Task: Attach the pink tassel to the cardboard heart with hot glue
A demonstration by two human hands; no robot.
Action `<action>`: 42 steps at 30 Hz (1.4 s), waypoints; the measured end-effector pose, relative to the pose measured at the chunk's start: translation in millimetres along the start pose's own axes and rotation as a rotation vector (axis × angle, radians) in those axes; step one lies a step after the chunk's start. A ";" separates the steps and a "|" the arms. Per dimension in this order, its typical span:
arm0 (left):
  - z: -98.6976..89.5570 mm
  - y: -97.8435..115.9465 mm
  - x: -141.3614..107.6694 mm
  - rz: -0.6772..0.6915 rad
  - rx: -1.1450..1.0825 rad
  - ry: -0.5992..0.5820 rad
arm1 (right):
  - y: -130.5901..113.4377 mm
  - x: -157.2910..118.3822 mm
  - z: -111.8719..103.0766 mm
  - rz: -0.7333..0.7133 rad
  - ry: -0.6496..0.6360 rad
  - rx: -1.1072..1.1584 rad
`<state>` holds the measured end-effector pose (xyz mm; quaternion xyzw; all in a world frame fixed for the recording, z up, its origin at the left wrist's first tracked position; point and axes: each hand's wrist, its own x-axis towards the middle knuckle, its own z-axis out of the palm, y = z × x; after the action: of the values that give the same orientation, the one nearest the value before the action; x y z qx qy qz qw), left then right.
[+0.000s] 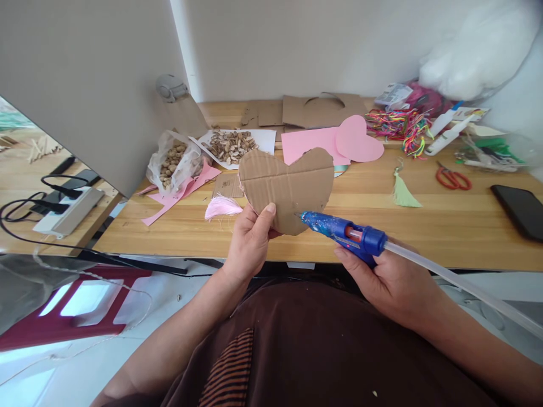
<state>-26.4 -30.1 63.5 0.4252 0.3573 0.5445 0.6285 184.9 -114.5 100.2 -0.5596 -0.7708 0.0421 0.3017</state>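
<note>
Brightly, softly lit; faintly shadowed. Streaked pale along wall [297, 45], glaring on floor [87, 298]. Stretched, softened toward edges.

You are holding a brown, heart-shaped corrugated cardboard piece [286, 183] upright, and gripping a blue plastic glue gun [339, 230].

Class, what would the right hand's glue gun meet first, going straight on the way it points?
Most likely the cardboard heart: the glue gun in the right hand aims at it, though contact is unclear.
</note>
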 end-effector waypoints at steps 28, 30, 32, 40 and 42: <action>0.5 1.5 0.6 -0.009 0.011 0.032 | -2.6 -1.3 -2.3 -0.007 -0.063 -0.016; 0.5 0.9 0.4 -0.002 0.017 0.029 | -1.5 -1.4 -1.7 -0.005 -0.062 -0.014; 0.2 0.3 0.3 0.004 0.014 0.033 | -0.8 -1.5 -1.3 -0.004 -0.052 -0.012; -1.4 0.0 1.5 0.002 0.012 0.020 | 0.5 -3.8 -1.4 0.001 -0.068 -0.015; -1.7 -0.4 1.3 0.007 0.024 0.015 | 1.1 -3.7 -0.7 -0.013 -0.053 -0.023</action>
<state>-27.6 -28.6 62.5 0.4297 0.3670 0.5455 0.6190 186.9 -117.5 98.7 -0.5566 -0.7827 0.0459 0.2749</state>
